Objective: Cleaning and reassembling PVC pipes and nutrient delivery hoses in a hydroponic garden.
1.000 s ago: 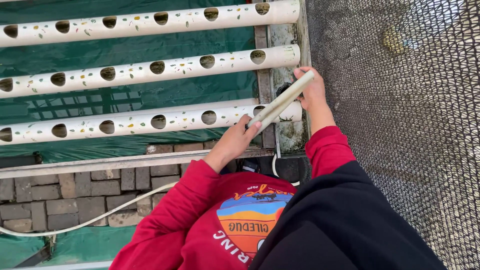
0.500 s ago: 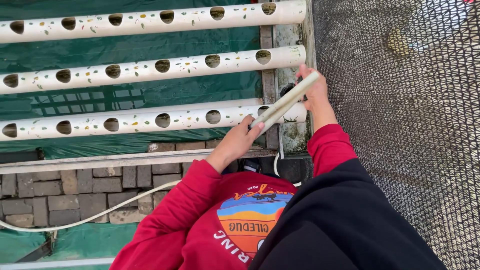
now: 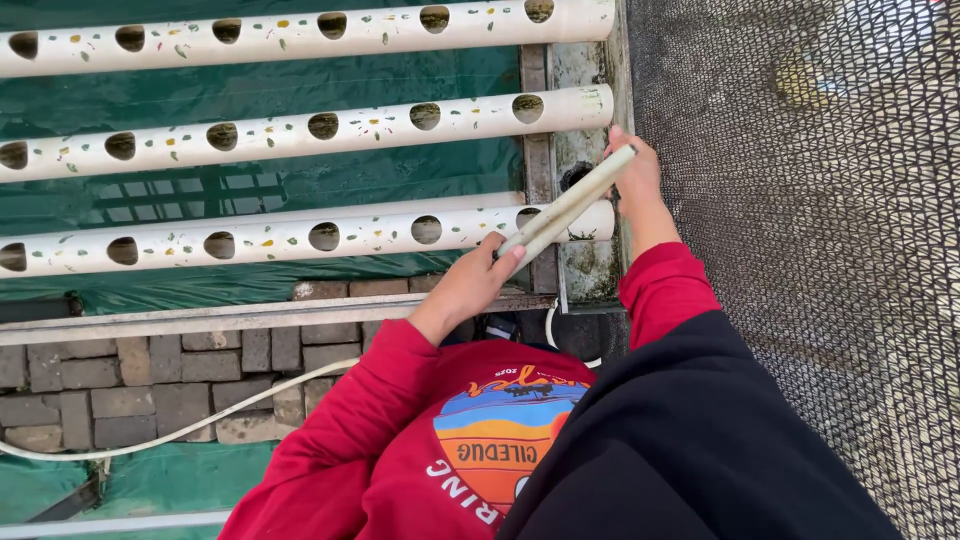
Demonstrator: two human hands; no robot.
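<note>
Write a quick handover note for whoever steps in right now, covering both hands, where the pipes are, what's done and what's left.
Left hand: grips the lower end of the short pale pipe.
Right hand: holds its upper end, beside the black mesh.
The short pipe lies slanted across the right end of the nearest holed white pipe; two more holed pipes run parallel beyond, over green sheeting.
Done: short pipe is in hand at the pipe ends.
Left: it is joined to nothing visible and still needs placing.
</note>
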